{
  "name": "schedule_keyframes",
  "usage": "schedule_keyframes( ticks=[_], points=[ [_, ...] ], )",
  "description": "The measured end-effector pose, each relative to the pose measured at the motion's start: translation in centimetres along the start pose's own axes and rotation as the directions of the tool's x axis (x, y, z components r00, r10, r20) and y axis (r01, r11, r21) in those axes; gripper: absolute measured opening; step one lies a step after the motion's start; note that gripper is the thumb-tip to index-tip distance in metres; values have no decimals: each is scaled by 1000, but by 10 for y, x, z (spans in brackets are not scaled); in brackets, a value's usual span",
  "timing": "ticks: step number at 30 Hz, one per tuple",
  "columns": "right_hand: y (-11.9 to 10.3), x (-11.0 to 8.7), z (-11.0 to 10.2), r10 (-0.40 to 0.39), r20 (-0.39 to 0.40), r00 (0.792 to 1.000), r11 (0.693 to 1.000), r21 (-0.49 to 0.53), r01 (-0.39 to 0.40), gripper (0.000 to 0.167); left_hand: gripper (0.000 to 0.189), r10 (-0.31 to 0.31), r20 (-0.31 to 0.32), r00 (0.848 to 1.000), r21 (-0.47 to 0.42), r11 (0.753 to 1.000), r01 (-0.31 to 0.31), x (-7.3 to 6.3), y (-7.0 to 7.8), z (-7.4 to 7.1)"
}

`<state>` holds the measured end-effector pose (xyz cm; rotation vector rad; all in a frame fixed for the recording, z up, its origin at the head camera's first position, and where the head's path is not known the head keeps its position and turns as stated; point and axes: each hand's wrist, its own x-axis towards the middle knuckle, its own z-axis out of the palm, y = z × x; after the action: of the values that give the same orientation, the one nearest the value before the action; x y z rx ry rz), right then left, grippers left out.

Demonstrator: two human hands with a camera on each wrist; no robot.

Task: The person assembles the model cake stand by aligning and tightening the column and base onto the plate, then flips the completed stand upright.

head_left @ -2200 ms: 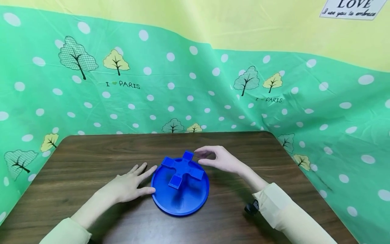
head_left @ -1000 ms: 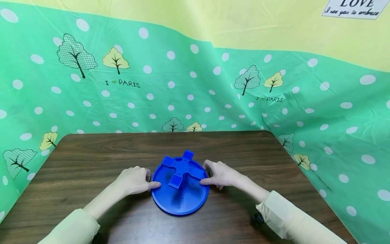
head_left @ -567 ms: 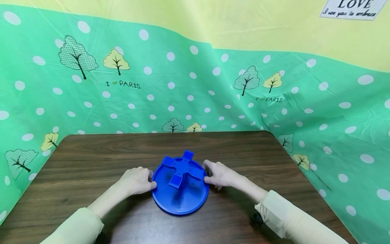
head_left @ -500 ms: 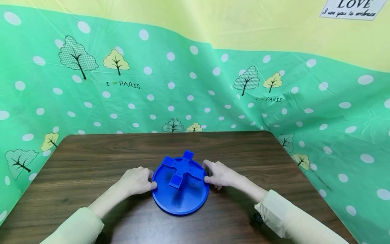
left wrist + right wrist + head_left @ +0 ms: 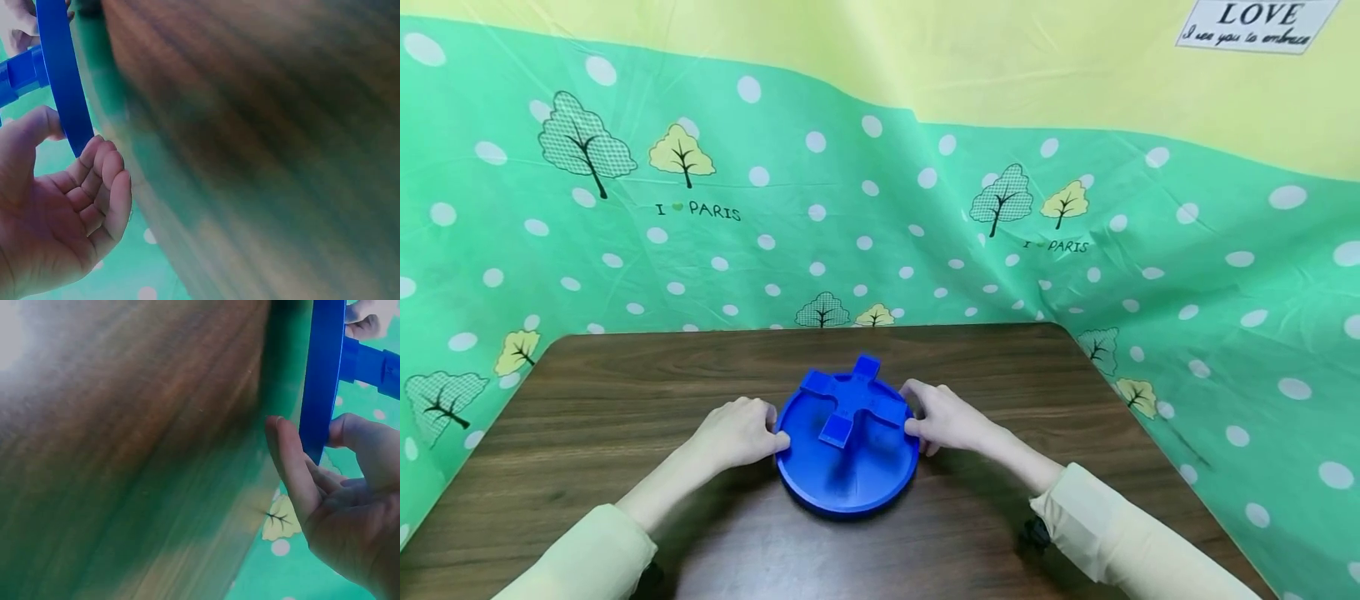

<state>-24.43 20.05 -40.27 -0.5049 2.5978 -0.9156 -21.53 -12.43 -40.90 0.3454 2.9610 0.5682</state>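
Observation:
A blue round base [image 5: 808, 458] carries a blue cross-shaped top piece [image 5: 853, 397] with flat ends, raised on a short post. My left hand [image 5: 736, 435] pinches the left rim, thumb on the upper side and fingers beneath. On the opposite side, my right hand [image 5: 951, 419] grips the rim with its thumb above. In the left wrist view, the disc's edge [image 5: 62, 81] sits between thumb and fingertips, apart from the table. The right wrist view shows the disc's edge [image 5: 322, 381] likewise between thumb and fingers. The base is slightly raised off the tabletop.
A dark wood-grain table [image 5: 647, 375] lies under the hands. Behind it and at the sides hangs a green and yellow cloth [image 5: 820, 192] with dots and printed trees. Light sleeves [image 5: 587, 554] cover both forearms.
Both hands have come to the rim from lying beside or hovering near the base. Since half a second ago, the base has risen a little from the table with both hands.

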Motion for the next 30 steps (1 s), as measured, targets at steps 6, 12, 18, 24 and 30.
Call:
schedule_keyframes(
  ticks=[6,12,18,24,30],
  points=[
    [-3,2,-10,-6,-28,1000,996,85,9,47,27,1,-48,999,-5,1000,-1,3,4,-13],
    [-10,3,-19,-27,-72,997,990,140,37,52,27,13,-92,996,-49,999,-18,5,5,-26],
    [-18,3,-30,-49,-149,988,988,140,70,51,23,17,-150,988,-123,992,-35,8,6,-37],
    [-21,4,-38,-105,-240,965,983,122,137,46,12,31,-242,970,-163,984,-72,12,9,-45],
    [-21,4,-43,-179,-306,935,971,100,219,42,11,74,-305,950,-183,974,-134,14,7,-49]
  ],
)
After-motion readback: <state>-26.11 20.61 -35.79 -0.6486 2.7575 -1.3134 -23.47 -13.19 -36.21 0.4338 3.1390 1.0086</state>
